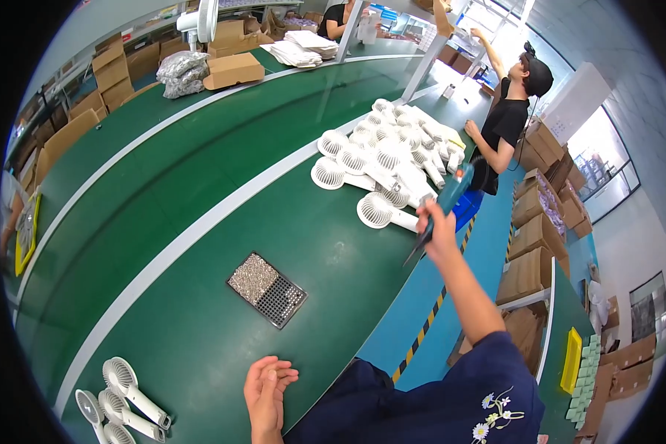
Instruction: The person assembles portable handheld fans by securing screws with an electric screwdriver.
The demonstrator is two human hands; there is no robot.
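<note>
My right hand (440, 231) is wrapped round a teal power screwdriver (449, 194) at the table's right edge. Its dark, thin end points down and to the left. Right beside it lies a heap of white handheld fans (388, 152) with round ribbed heads. My left hand (268, 386) is over the near edge of the green table, fingers curled and thumb against them; whatever may be in them is hidden. Ahead of that hand sits a black tray (280, 302), one part filled with small silvery pieces, the other a grid of holes.
More white fans (129, 396) lie at the near left. A pale rail (192, 231) runs along the green work surface. A person in black (507, 111) stands at the far right by the table. Beyond the blue floor stand cardboard boxes (529, 237). A blue bin (468, 209) is below the table edge.
</note>
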